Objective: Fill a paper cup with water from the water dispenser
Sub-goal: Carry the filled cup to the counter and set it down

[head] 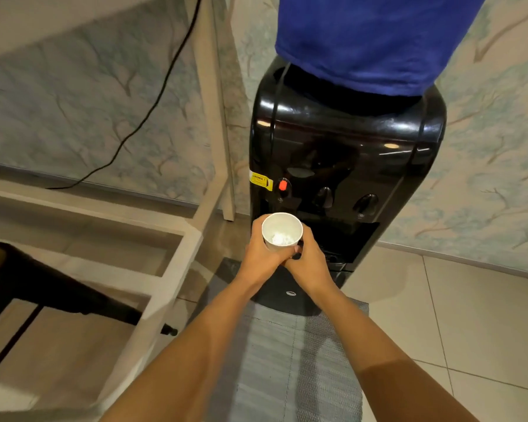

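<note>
A white paper cup (282, 229) stands upright between both my hands, just below the leftmost tap of the black water dispenser (345, 153). My left hand (261, 254) wraps the cup's left side. Against its right side and lower edge lies my right hand (308, 257). Inside the cup a little water glints at the bottom. That leftmost tap has a red lever (283, 184); two black taps (323, 196) (367, 203) sit to its right. A bottle under a blue cover (375, 38) tops the dispenser.
A beige shelf frame (177, 245) stands close on the left, with a black cable (153, 102) hanging along the wall. A dark stool (37, 284) is at the lower left. A grey mat (287, 354) lies on the tiled floor before the dispenser.
</note>
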The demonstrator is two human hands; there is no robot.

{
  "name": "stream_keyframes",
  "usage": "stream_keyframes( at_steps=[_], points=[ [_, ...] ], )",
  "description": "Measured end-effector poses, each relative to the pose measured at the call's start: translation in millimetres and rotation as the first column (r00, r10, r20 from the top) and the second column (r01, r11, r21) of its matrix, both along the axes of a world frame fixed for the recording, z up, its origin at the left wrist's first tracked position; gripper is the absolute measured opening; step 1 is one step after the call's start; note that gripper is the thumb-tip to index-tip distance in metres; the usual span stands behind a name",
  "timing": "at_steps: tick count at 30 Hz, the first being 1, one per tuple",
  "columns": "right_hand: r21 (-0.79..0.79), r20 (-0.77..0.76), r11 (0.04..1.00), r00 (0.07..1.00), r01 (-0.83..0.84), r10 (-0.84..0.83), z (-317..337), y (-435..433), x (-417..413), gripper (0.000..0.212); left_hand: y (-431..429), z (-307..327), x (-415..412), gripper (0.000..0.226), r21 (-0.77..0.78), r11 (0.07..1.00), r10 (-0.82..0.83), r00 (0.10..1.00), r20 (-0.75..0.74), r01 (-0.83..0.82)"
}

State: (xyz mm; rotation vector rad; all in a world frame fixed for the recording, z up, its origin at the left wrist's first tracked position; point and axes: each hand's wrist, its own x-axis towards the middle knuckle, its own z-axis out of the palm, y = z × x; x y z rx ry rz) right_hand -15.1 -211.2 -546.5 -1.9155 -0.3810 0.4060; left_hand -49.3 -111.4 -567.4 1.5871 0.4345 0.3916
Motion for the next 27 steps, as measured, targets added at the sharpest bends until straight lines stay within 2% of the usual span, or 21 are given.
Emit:
stream_keyframes(
  at_steps=[7,13,19,27],
  points=[
    [0.135,0.007,0.989,0.998,-0.068,0.068,63,34,-7,0.067,31,63,-15,0.065,-0.091,0.995,0.046,0.998,0.049,-0.042],
    [0.143,0.029,0.984,0.994,-0.106,0.103,123,64,-1,0.068,61,134,-21,0.052,-0.083,0.995,0.069,0.995,0.066,-0.063],
    [0.177,0.052,0.979,0.995,-0.096,0.088,190,99,12,0.064,87,204,-9,0.058,-0.134,0.982,0.145,0.985,0.098,-0.132],
    [0.195,0.091,0.972,0.989,-0.129,0.113,292,155,32,0.062,134,312,7,0.060,-0.099,0.984,0.162,0.975,0.151,-0.148]
  ],
)
